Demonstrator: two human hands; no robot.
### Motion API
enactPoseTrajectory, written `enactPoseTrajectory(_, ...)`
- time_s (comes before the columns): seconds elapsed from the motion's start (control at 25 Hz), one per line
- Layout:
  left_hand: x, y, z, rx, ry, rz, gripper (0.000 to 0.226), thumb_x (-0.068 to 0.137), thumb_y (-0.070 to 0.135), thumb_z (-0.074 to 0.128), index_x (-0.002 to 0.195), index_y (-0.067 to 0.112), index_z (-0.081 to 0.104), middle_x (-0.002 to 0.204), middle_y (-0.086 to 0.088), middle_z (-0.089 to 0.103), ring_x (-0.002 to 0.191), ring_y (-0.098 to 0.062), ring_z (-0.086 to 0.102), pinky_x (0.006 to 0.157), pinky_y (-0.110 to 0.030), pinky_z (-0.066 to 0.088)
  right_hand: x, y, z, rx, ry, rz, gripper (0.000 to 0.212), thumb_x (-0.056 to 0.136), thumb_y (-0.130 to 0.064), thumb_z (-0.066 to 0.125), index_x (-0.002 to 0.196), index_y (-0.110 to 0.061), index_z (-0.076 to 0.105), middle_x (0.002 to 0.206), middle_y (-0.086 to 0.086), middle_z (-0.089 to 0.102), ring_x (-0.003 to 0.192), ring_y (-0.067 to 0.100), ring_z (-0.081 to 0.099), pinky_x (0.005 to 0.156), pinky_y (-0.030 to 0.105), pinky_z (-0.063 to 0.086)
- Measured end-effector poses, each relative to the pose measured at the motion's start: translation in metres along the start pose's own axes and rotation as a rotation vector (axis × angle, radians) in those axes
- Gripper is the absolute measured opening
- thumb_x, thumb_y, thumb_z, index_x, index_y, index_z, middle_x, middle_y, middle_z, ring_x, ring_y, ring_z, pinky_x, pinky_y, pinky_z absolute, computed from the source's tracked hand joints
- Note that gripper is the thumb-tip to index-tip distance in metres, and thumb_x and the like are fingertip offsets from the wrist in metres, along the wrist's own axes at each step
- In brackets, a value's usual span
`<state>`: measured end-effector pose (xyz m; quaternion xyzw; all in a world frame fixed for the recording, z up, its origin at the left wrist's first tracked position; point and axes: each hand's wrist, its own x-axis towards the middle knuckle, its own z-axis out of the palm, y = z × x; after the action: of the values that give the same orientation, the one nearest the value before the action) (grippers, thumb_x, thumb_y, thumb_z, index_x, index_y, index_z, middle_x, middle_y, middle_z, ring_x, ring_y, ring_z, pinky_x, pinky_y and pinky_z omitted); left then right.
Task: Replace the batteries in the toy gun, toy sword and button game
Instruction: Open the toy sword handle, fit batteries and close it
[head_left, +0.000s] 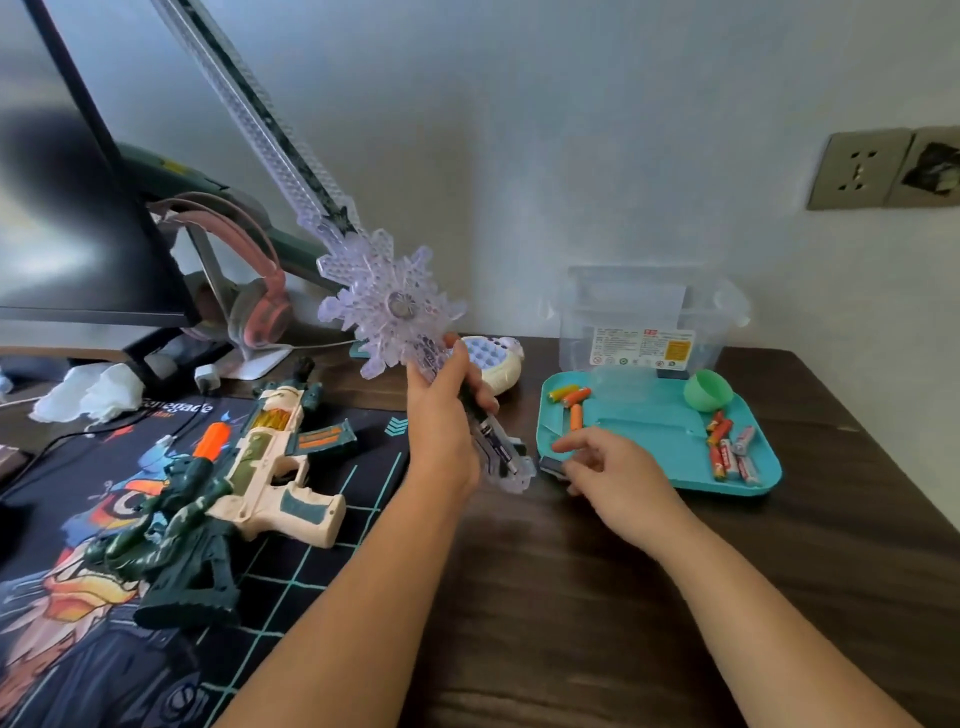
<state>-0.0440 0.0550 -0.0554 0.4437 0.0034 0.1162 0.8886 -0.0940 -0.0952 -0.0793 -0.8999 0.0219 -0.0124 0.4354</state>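
Level: bright, even, diffuse; wall uniformly lit.
Source: direction cannot be fixed.
Glare: pale smeared reflection on monitor (57, 249); soft sheen on table (519, 540).
Shadows: faint, soft-edged, close beneath objects.
Blur: overall soft focus; slight smear on right hand (618, 478) fingertips and toy sword (395, 312) grip.
Distortion: wide-angle; monitor edge and wall socket (857, 171) lean near frame borders.

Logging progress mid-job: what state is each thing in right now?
Sword: raised, tilted, bay open, battery showing.
Left hand: grips sword handle.
Right hand: relaxed, beside cover.
Cover: off, on table.
Gun: lying on mat.
Button game: lying on table.
Tray: holds loose batteries.
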Motion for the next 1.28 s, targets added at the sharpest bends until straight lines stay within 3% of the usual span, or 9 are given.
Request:
enactPoseTrajectory(0.16,0.010,-0.013,-0.011,-0.022,0.072,-0.074,0.028,0.101,0.018,0.053,0.129,0.017,0.048,0.061,0.001,0.045,0.047,-0.011,0.039,0.046,-0.026,0.039,0.003,-0.002,0.013,-0.326,0.018,-0.068,0.020,0.093,-0.033,0.057,0.110,-0.034,0.066,0.109,-0.011,0.067,0.098,0.008,0.058,0.086,0.028,0.049)
enactPoseTrajectory(0.24,0.010,-0.018,-0.013,-0.008,0.101,-0.131,0.019,0.101,0.020,0.053,0.120,0.015,0.051,0.061,0.002,0.045,0.045,-0.010,0.039,0.045,-0.026,0.039,-0.006,-0.006,0.016,-0.429,0.130,-0.202,0.020,0.092,-0.035,0.057,0.109,-0.033,0.068,0.107,-0.015,0.066,0.097,0.003,0.054,0.081,0.019,0.044)
enactPoseTrajectory(0.32,0.009,-0.018,-0.012,-0.001,0.117,-0.179,0.004,0.101,0.019,0.054,0.103,0.016,0.052,0.061,0.002,0.044,0.044,-0.009,0.038,0.043,-0.025,0.038,-0.016,-0.011,0.015,-0.299,0.233,-0.358,0.017,0.091,-0.031,0.060,0.106,-0.031,0.069,0.100,-0.017,0.064,0.092,-0.003,0.052,0.075,0.008,0.040)
enactPoseTrajectory(0.44,0.010,-0.018,-0.012,0.038,0.132,-0.197,0.002,0.100,0.016,0.052,0.099,0.017,0.053,0.062,0.001,0.044,0.044,-0.010,0.037,0.042,-0.025,0.037,-0.023,-0.016,0.015,-0.163,0.132,-0.501,0.017,0.086,-0.023,0.067,0.102,-0.028,0.069,0.095,-0.017,0.063,0.091,-0.003,0.056,0.080,0.011,0.045)
enactPoseTrajectory(0.56,0.011,-0.015,-0.013,0.096,0.140,-0.184,0.005,0.100,0.013,0.051,0.103,0.016,0.053,0.061,0.001,0.044,0.044,-0.010,0.038,0.041,-0.025,0.037,-0.020,-0.014,0.019,-0.210,0.045,-0.531,0.017,0.086,-0.021,0.067,0.103,-0.025,0.070,0.100,-0.016,0.063,0.094,-0.002,0.056,0.084,0.015,0.047)
enactPoseTrajectory(0.84,0.011,-0.007,-0.018,0.227,0.111,-0.145,0.003,0.099,0.014,0.053,0.098,0.015,0.050,0.063,0.000,0.046,0.043,-0.010,0.039,0.041,-0.025,0.036,-0.016,-0.015,0.031,-0.318,-0.002,-0.603,0.031,0.088,-0.018,0.065,0.119,-0.023,0.064,0.108,-0.010,0.063,0.097,0.000,0.055,0.084,0.008,0.039)
enactPoseTrajectory(1.08,0.015,-0.003,-0.021,0.210,0.183,-0.178,0.006,0.098,0.013,0.052,0.103,0.014,0.050,0.064,0.000,0.045,0.043,-0.008,0.039,0.040,-0.025,0.036,-0.020,-0.007,0.049,-0.353,0.186,-0.758,0.030,0.090,-0.015,0.054,0.118,-0.010,0.065,0.109,0.003,0.068,0.101,0.009,0.061,0.096,0.014,0.040)
enactPoseTrajectory(1.16,0.014,-0.003,-0.021,0.231,0.211,-0.170,0.005,0.097,0.013,0.051,0.101,0.014,0.049,0.066,0.000,0.045,0.043,-0.008,0.040,0.040,-0.025,0.037,-0.021,-0.009,0.051,-0.219,0.234,-0.650,0.028,0.095,-0.012,0.053,0.121,-0.015,0.063,0.111,-0.003,0.068,0.103,0.005,0.059,0.097,0.011,0.042)
enactPoseTrajectory(1.28,0.010,-0.003,-0.017,0.324,0.265,-0.139,0.004,0.097,0.015,0.050,0.101,0.014,0.050,0.068,-0.001,0.047,0.040,-0.006,0.041,0.040,-0.024,0.040,-0.028,-0.025,0.058,0.183,0.193,-0.144,0.021,0.100,-0.028,0.040,0.107,-0.035,0.059,0.106,-0.013,0.066,0.088,0.005,0.068,0.075,0.023,0.057)
